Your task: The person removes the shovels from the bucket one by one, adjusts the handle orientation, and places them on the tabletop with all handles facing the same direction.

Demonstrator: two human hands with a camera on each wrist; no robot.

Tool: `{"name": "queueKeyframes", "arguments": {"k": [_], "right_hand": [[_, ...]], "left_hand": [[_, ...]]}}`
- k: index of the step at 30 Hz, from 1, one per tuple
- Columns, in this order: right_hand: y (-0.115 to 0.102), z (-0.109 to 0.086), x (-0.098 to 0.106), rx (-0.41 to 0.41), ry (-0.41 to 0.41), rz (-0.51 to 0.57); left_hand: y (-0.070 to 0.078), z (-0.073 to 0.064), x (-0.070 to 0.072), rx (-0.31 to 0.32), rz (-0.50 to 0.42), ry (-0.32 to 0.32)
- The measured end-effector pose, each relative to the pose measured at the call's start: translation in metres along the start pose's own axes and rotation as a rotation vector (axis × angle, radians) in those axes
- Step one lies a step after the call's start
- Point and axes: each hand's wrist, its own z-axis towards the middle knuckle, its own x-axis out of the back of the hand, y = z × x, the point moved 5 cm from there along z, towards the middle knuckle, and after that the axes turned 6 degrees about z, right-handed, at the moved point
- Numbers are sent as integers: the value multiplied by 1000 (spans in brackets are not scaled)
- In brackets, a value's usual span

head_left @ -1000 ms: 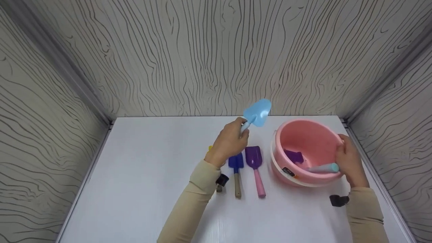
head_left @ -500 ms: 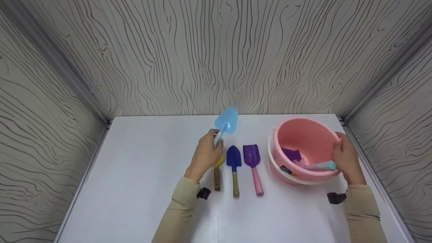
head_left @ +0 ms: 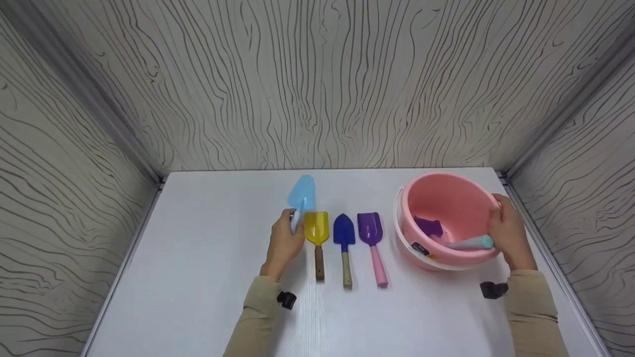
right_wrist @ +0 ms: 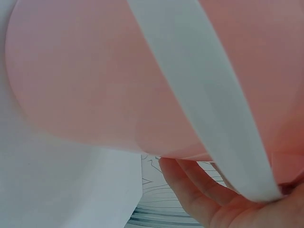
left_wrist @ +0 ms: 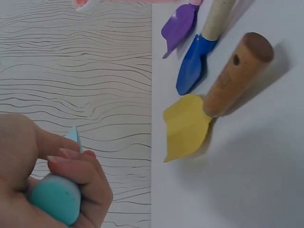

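My left hand [head_left: 285,243] grips the handle of a light blue trowel [head_left: 302,192], blade pointing away from me; in the left wrist view the fingers curl round its teal-ended handle [left_wrist: 56,200]. Just to its right lies a yellow shovel [head_left: 317,227] with a wooden handle. Beyond that are a blue trowel [head_left: 344,230] and a purple scoop [head_left: 369,229] with a pink handle. My right hand [head_left: 511,233] holds the rim of a tilted pink bucket [head_left: 431,260]. Inside the bucket lie a purple piece [head_left: 429,227] and a teal-ended handle [head_left: 469,243].
A white carry handle [right_wrist: 190,61] hangs round the bucket's outside. The white table [head_left: 208,258] ends at a wood-patterned back wall [head_left: 317,89], with similar walls on both sides.
My left hand has carried the light blue trowel left and toward me, from beside the bucket to left of the yellow shovel, uncovering that shovel. The right hand keeps its grip on the bucket.
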Motion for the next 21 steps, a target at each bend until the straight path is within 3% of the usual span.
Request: {"name": "queueKeyframes", "arguments": {"k": [9,21], "right_hand": [[2,-1,0,-8,-14,9],[1,-2,2,-13,-19,20]], "left_hand": [[-40,-8,-12,62,21,71],[-66,-20,-15,145,57,123]]}}
